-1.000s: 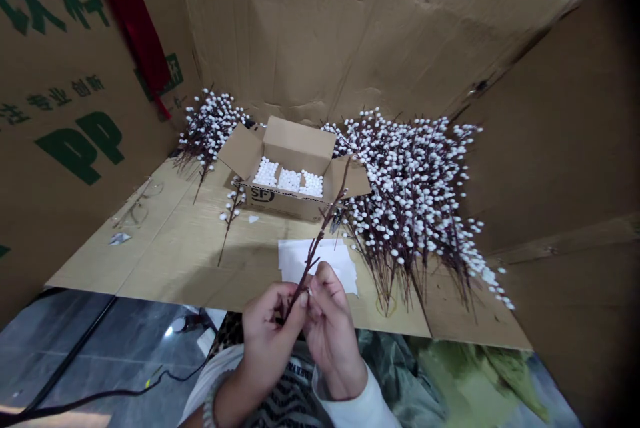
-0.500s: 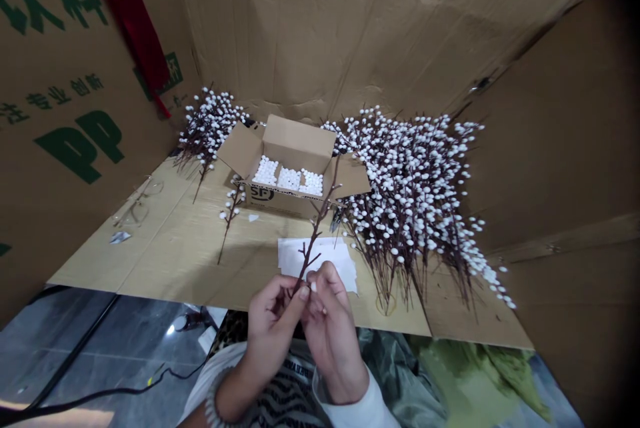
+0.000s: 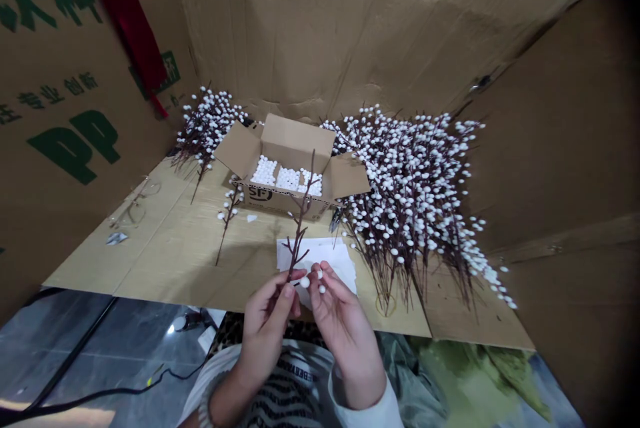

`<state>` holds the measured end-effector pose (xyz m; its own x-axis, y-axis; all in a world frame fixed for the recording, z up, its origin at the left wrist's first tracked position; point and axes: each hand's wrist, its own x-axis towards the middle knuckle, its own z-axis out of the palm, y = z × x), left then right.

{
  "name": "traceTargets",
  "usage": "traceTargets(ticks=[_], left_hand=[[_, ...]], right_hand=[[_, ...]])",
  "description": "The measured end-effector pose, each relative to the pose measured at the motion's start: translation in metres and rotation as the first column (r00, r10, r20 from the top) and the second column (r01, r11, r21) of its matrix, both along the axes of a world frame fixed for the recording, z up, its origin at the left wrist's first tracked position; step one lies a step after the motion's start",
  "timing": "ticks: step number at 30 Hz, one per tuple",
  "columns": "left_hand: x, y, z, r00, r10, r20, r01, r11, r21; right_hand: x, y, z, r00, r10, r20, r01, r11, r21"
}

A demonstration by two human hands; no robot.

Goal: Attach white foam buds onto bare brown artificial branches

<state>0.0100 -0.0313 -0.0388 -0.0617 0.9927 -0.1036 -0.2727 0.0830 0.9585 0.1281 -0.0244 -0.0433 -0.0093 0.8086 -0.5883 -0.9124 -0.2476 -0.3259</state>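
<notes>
My left hand [image 3: 270,311] pinches the lower end of a brown artificial twig [image 3: 299,231], which stands nearly upright with mostly bare side shoots. One white foam ball [image 3: 305,282] sits on a low shoot of the twig, just right of my left fingers. My right hand [image 3: 341,321] is closed beside it, with small white balls [image 3: 320,275] at its fingertips and against its fingers. Behind the twig, an open cardboard box [image 3: 280,205] holds three groups of white balls [image 3: 288,178]. White paper [image 3: 337,261] lies beneath the hands.
A large pile of white-berried stems [image 3: 410,195] covers the right of the cardboard tabletop [image 3: 165,248]. A smaller bunch [image 3: 207,125] lies back left. One finished-looking stem [image 3: 229,218] lies left of the box, with glasses [image 3: 135,205] farther left. Cardboard walls [image 3: 380,35] enclose the table.
A white ball now shows on the twig's low shoot. My right hand has drawn slightly away to the right, while the twig has shifted left and turned more upright.
</notes>
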Motion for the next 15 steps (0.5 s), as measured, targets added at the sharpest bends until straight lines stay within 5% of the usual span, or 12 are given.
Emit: traceTargets(ticks=[8, 15], left_hand=[[0.002, -0.002, -0.006, 0.994, 0.034, 0.100, -0.033, 0.999, -0.012], [-0.007, -0.001, -0.003, 0.986, 0.043, -0.159, -0.011, 0.981, 0.196]], right_hand=[[-0.007, -0.003, 0.008, 0.976, -0.017, 0.216, -0.023, 0.983, 0.181], [-0.008, -0.017, 0.019, 0.855, -0.126, 0.504, -0.017, 0.963, 0.269]])
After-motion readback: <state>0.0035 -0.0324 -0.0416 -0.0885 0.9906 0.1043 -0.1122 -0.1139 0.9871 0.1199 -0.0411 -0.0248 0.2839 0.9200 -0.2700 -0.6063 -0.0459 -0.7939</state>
